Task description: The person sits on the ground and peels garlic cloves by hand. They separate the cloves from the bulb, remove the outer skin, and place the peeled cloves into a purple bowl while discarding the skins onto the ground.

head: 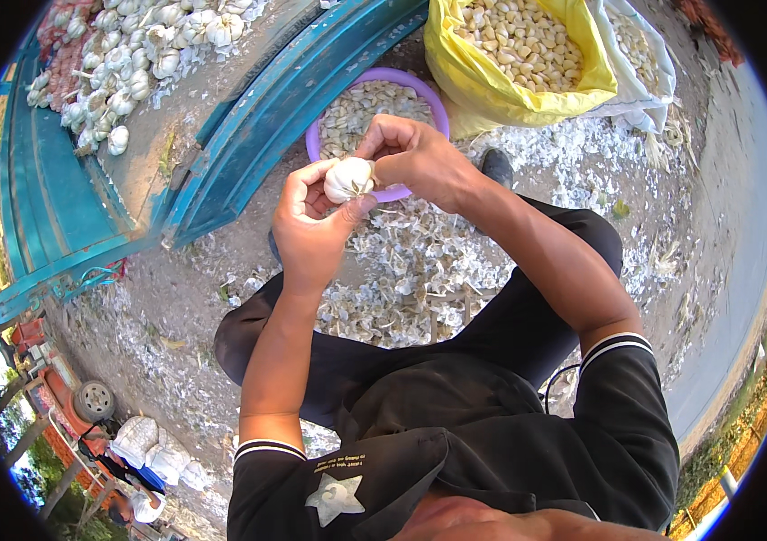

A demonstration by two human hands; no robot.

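Observation:
A whole white garlic bulb (348, 180) is held up in front of me, its root or stem tuft facing toward my body. My left hand (316, 216) grips it between thumb and fingers from the left. From the right, my right hand (410, 159) has its curled fingers and thumb against the bulb's side; the fingertips are partly hidden. Beneath my hands stands a purple plastic basin (442, 111) with loose garlic cloves (373, 108) in it.
A yellow sack (454, 81) of peeled-looking cloves and a white sack (660, 111) stand beyond the basin. At left, a blue metal truck bed (255, 149) carries piled garlic bulbs (126, 74). Garlic skins (417, 270) litter the ground between my legs. A person (147, 507) is at lower left.

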